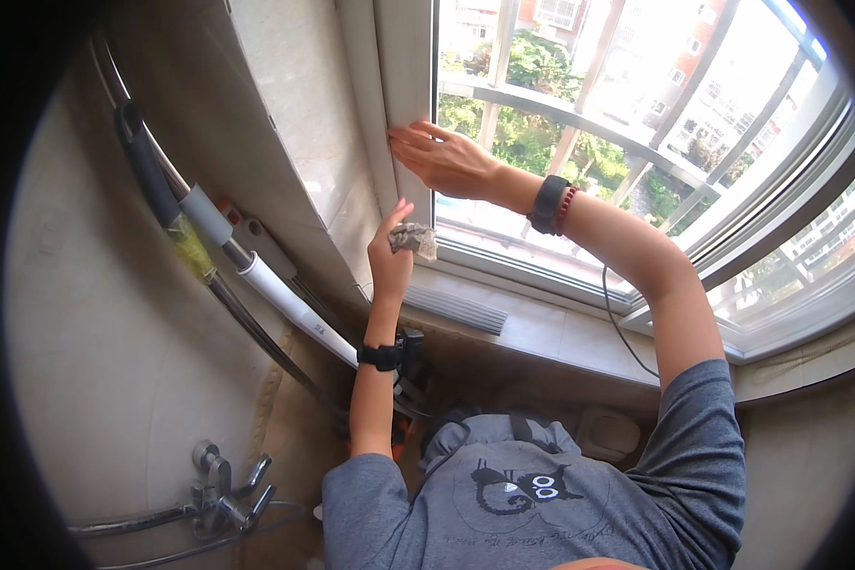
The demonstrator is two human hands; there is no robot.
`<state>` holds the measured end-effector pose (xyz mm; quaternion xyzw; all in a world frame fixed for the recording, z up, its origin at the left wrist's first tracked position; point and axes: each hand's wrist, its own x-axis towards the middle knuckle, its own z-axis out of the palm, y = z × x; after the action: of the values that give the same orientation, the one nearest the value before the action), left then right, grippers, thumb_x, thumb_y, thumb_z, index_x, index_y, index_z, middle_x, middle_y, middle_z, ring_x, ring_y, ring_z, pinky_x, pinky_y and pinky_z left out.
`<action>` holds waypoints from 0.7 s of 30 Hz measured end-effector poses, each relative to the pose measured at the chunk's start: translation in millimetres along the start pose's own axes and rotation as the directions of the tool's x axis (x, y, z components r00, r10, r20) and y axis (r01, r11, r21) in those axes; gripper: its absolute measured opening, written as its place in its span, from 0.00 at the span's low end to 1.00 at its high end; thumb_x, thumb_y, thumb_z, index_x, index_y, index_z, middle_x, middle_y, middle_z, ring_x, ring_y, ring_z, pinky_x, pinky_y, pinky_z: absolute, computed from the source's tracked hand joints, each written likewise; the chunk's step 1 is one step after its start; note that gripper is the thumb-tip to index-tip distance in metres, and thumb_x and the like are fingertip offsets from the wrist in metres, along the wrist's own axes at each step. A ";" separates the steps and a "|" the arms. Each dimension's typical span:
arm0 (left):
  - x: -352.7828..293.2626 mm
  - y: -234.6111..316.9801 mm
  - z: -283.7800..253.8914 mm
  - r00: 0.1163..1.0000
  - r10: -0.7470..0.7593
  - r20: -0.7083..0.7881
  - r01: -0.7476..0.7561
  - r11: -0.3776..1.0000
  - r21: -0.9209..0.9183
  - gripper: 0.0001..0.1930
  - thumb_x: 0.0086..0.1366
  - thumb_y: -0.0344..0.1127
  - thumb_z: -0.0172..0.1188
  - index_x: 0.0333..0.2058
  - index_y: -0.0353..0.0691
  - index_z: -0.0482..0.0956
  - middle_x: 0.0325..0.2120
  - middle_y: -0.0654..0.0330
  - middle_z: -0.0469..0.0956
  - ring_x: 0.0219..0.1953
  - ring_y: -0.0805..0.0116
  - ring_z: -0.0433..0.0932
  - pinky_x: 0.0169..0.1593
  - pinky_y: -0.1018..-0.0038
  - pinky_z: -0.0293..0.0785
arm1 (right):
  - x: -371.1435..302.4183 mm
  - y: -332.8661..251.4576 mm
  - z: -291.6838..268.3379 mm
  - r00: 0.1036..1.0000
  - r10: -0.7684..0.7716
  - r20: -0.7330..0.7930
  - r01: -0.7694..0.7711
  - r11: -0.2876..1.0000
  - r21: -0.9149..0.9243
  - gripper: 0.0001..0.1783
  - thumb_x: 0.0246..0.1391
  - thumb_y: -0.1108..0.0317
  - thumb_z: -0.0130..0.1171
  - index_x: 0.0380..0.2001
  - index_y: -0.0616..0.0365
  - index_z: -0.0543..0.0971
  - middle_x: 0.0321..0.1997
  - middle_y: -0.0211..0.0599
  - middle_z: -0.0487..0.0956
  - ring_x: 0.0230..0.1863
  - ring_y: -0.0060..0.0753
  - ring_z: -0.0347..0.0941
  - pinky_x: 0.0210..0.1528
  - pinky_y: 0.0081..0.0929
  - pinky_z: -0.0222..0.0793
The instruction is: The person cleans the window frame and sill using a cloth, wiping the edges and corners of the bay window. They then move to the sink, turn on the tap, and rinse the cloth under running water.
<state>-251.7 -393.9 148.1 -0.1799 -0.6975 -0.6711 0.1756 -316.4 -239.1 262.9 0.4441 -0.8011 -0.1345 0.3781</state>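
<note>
My right hand (444, 163) is reaching across to the white window frame (410, 76), its fingers stretched out and laid against the upright part of the frame. Lower down, close to the same upright, my left hand (389, 256) holds a crumpled grey-brown rag (414, 241). The rag bunches out on the right side of that hand, toward the glass. Part of the left hand's grip is hidden from this angle. Each wrist wears a black band; the right one also has a red beaded bracelet (567, 207).
A grey ridged strip (456, 310) lies on the window sill (541, 334), and a thin cable (610, 304) hangs over its edge. Poles (290, 306) lean along the left wall. Below them is a chrome wall tap (220, 489). Bars (579, 119) stand outside the window.
</note>
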 end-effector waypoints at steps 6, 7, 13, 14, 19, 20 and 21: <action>9.5 2.4 5.0 0.997 0.046 0.068 -0.049 0.998 0.039 0.29 0.51 0.20 0.52 0.55 0.34 0.67 0.55 0.49 0.68 0.59 0.62 0.65 0.59 0.71 0.61 | -13.7 -1.4 -34.0 0.984 -0.115 0.134 0.117 0.993 -0.011 0.28 0.49 0.69 0.56 0.56 0.44 0.68 0.65 0.31 0.61 0.68 0.31 0.52 0.68 0.36 0.48; 10.6 -8.4 5.7 0.998 0.022 0.055 -0.029 0.991 0.132 0.30 0.50 0.21 0.56 0.56 0.34 0.66 0.56 0.49 0.68 0.59 0.63 0.65 0.59 0.70 0.61 | -18.7 -8.4 -51.2 0.989 -0.099 0.110 0.094 0.994 0.049 0.29 0.50 0.67 0.56 0.58 0.40 0.66 0.67 0.30 0.58 0.69 0.31 0.49 0.69 0.38 0.46; 22.7 -8.3 -4.4 0.987 0.150 0.058 -0.159 0.968 0.193 0.32 0.50 0.16 0.50 0.57 0.34 0.66 0.58 0.50 0.64 0.62 0.56 0.61 0.64 0.67 0.52 | -128.2 13.2 -159.2 0.796 0.462 -0.392 -0.473 0.878 0.075 0.28 0.41 0.75 0.60 0.50 0.45 0.75 0.64 0.42 0.59 0.62 0.42 0.57 0.61 0.39 0.52; 24.0 -14.0 -3.9 0.988 0.134 0.081 -0.148 0.967 0.205 0.32 0.50 0.16 0.49 0.58 0.35 0.64 0.59 0.49 0.63 0.63 0.55 0.60 0.64 0.67 0.52 | -154.4 25.4 -175.6 0.758 0.462 -0.460 -0.580 0.800 -0.151 0.26 0.41 0.75 0.61 0.48 0.47 0.75 0.64 0.46 0.58 0.63 0.44 0.56 0.60 0.38 0.53; 26.8 -7.0 8.2 0.962 0.258 0.092 -0.274 0.922 0.275 0.36 0.47 0.15 0.45 0.61 0.34 0.59 0.61 0.48 0.59 0.65 0.53 0.55 0.66 0.64 0.47 | -247.8 48.9 -254.8 0.471 0.466 -0.749 -0.878 0.161 -0.451 0.33 0.46 0.70 0.58 0.57 0.62 0.62 0.65 0.59 0.53 0.64 0.57 0.51 0.62 0.47 0.48; 25.4 -3.6 11.2 0.952 0.296 0.084 -0.307 0.894 0.326 0.37 0.46 0.15 0.43 0.61 0.34 0.58 0.62 0.48 0.58 0.65 0.52 0.54 0.66 0.64 0.46 | -259.6 55.0 -259.1 0.440 0.463 -0.770 -0.891 0.113 -0.441 0.35 0.47 0.66 0.58 0.58 0.63 0.59 0.65 0.62 0.52 0.64 0.59 0.50 0.62 0.50 0.48; 25.1 -2.3 12.2 0.939 0.334 0.084 -0.340 0.861 0.378 0.38 0.45 0.14 0.42 0.61 0.34 0.58 0.62 0.48 0.58 0.65 0.52 0.54 0.67 0.64 0.45 | -271.4 59.6 -259.0 0.403 0.460 -0.791 -0.903 0.061 -0.425 0.38 0.47 0.63 0.59 0.59 0.63 0.56 0.65 0.64 0.51 0.64 0.61 0.49 0.62 0.52 0.47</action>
<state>-274.8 -381.4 157.8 -0.2657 -0.7752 -0.4776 0.3167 -78.2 46.6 339.4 -0.2377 -0.6201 -0.1830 0.7249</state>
